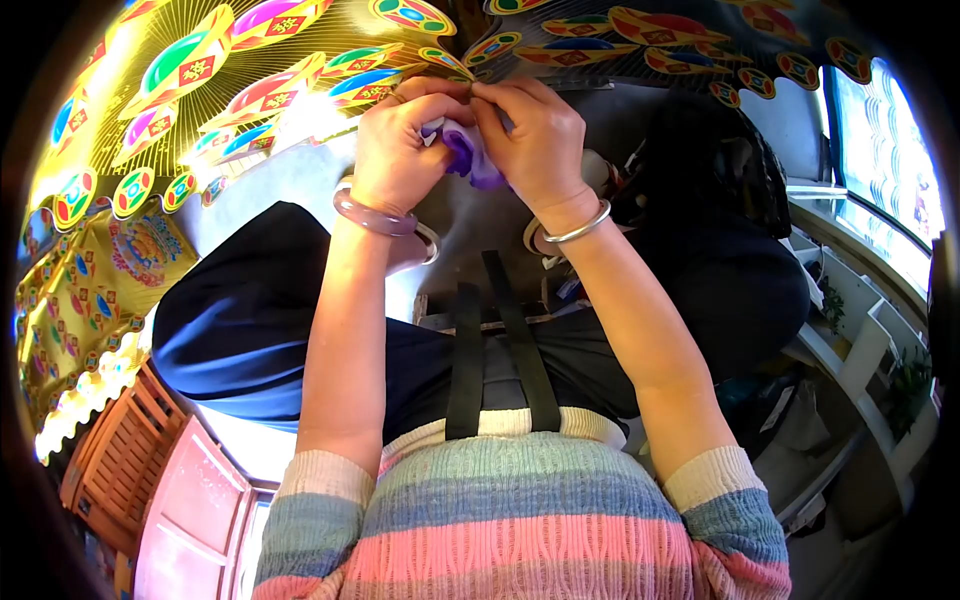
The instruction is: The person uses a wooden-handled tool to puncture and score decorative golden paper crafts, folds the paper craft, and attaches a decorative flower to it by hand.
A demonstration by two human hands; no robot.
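My left hand (405, 145) and my right hand (535, 145) are raised close together in front of me, fingertips nearly meeting. A crumpled purple and white piece of soft material (473, 160), perhaps cloth or ribbon, hangs between them, partly hidden by my fingers. The left fingers are curled round its upper part. With thumb and forefinger, my right hand pinches at the narrow lower point of a shiny gold foil decoration (255, 45), printed with coloured ovals and red character squares. Exactly what lies between the fingertips is too small to see.
More patterned foil (650, 45) hangs in shade at the upper right. Gold foil (100, 270) also drapes at the left, above a slatted wooden chair (120, 455). My bent knees spread on both sides. White shelving (870, 340) with plants stands at the right, below a window (890, 150).
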